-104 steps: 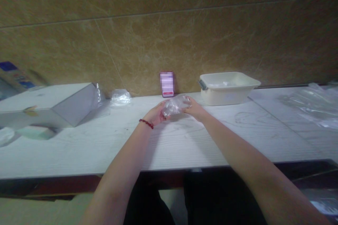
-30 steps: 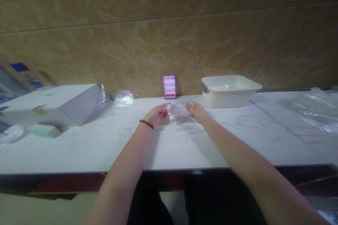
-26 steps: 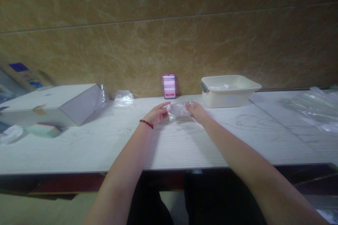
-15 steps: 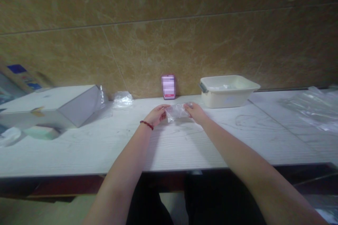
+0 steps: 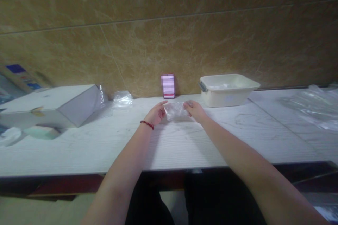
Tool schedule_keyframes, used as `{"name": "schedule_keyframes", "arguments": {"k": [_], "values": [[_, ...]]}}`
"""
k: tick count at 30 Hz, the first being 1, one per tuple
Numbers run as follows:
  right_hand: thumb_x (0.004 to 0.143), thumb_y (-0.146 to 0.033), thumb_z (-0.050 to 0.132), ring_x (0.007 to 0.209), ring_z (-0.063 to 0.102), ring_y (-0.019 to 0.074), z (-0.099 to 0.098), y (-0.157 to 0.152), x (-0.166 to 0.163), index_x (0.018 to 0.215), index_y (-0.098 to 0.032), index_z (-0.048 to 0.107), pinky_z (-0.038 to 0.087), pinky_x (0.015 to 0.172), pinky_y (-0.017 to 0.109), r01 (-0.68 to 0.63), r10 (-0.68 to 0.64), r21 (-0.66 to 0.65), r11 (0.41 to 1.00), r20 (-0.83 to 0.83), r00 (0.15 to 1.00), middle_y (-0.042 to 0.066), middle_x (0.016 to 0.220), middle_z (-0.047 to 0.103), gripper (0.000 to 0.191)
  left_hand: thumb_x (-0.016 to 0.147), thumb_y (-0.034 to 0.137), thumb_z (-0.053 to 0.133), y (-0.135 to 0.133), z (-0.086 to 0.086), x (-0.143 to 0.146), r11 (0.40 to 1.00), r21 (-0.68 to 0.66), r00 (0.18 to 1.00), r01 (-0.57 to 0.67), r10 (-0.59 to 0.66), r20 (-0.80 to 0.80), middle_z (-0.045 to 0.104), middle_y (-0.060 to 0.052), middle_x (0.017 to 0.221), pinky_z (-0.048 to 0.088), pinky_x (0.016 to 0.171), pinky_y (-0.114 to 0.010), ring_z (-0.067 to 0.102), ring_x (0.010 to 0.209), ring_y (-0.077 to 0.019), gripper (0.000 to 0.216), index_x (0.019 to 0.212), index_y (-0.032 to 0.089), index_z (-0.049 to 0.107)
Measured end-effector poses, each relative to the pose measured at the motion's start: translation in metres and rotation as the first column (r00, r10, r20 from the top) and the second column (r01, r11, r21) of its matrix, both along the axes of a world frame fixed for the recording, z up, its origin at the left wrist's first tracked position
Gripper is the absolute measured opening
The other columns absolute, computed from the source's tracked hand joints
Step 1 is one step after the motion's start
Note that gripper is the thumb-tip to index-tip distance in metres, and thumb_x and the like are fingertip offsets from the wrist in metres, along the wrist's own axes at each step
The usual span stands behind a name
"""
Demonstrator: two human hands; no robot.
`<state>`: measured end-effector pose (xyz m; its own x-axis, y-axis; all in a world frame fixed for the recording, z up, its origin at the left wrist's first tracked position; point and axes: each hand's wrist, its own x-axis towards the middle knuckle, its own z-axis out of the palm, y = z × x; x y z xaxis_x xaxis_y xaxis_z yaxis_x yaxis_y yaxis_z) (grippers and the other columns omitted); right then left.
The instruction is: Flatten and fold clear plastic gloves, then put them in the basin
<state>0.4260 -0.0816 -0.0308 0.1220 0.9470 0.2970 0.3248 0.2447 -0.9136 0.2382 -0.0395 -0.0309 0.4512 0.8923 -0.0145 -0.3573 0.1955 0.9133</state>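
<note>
A small clear plastic bag (image 5: pixel 174 110) is held just above the white table (image 5: pixel 174 147). My right hand (image 5: pixel 194 109) pinches its right end between thumb and fingers. At the bag's left edge is my left hand (image 5: pixel 157 113), with a red bead bracelet on the wrist. Its thumb stands apart from the curled fingers, which are beside the bag; whether they touch it is hard to see. Behind the bag a phone (image 5: pixel 168 86) leans upright against the wall, its screen lit and blurred out.
A cream plastic tub (image 5: pixel 224 97) with a grey handle stands at the back right, clear plastic inside. Plastic bags (image 5: pixel 317 107) lie far right, and another clear bag (image 5: pixel 123 98) lies back left. A white box (image 5: pixel 66 110) and a pale green block (image 5: pixel 42 132) are left.
My left thumb has lifted away from the bag's left end and the fingers have spread. The bag has risen slightly, still in my right hand.
</note>
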Motion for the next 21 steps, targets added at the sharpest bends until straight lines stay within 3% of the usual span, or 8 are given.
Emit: {"name": "schedule_keyframes", "arguments": {"k": [3,6,11,15,21], "values": [[0.069,-0.043,0.047,0.034,0.036,0.0049,0.0,0.0,0.0,0.071,-0.016,0.049,0.031,0.034,0.017,0.006,-0.005,0.009,1.0,-0.023,1.0,-0.005,0.045,0.045,0.027,0.074,0.037,0.048,-0.007,0.004,0.004,0.996,-0.068,0.998,0.058,-0.06,-0.021,0.06,-0.003,0.081,0.047,0.057,-0.027,0.058,0.065,-0.0138,0.043,0.115,0.027,0.039],[0.069,-0.043,0.046,0.034,0.037,0.0055,0.0,0.0,0.0,0.071,-0.017,0.049,0.031,0.035,0.017,0.058,-0.058,0.004,0.998,-0.012,0.998,-0.006,0.041,0.042,0.026,0.074,0.037,0.048,-0.012,0.002,0.012,1.0,-0.001,0.999,0.005,-0.005,-0.042,0.059,0.0,0.078,0.046,0.055,-0.026,0.057,0.06,-0.0114,0.047,0.118,0.034,0.032],[0.07,-0.041,0.047,0.033,0.038,0.0054,-0.002,0.001,-0.002,0.071,-0.017,0.048,0.031,0.035,0.016,0.075,-0.075,-0.003,0.997,0.034,0.997,-0.007,0.04,0.042,0.025,0.071,0.018,0.05,-0.011,-0.011,0.025,0.983,0.117,0.982,-0.144,0.156,-0.102,0.056,0.001,0.064,0.04,0.047,-0.016,0.051,0.052,-0.0068,0.021,0.092,0.018,0.055],[0.071,-0.04,0.046,0.034,0.043,0.0058,-0.008,0.005,0.001,0.07,-0.016,0.049,0.033,0.034,0.016,0.097,-0.084,-0.11,0.989,0.118,0.989,-0.003,0.047,0.052,0.024,0.068,0.01,0.05,-0.006,-0.017,0.023,0.979,0.12,0.951,-0.165,0.19,-0.246,0.057,-0.001,0.06,0.038,0.046,-0.016,0.05,0.049,-0.0065,0.016,0.081,0.012,0.059],[0.066,-0.038,0.054,0.028,0.043,0.0087,-0.02,0.012,0.011,0.067,-0.017,0.05,0.03,0.031,0.018,0.174,-0.074,-0.329,0.928,0.296,0.952,-0.003,0.036,0.049,0.022,0.055,0.007,0.063,0.001,-0.02,0.005,0.994,0.03,0.866,0.105,-0.076,-0.495,0.053,0.003,0.049,0.031,0.039,-0.015,0.045,0.039,-0.0052,0.033,0.087,0.011,0.058]]}}
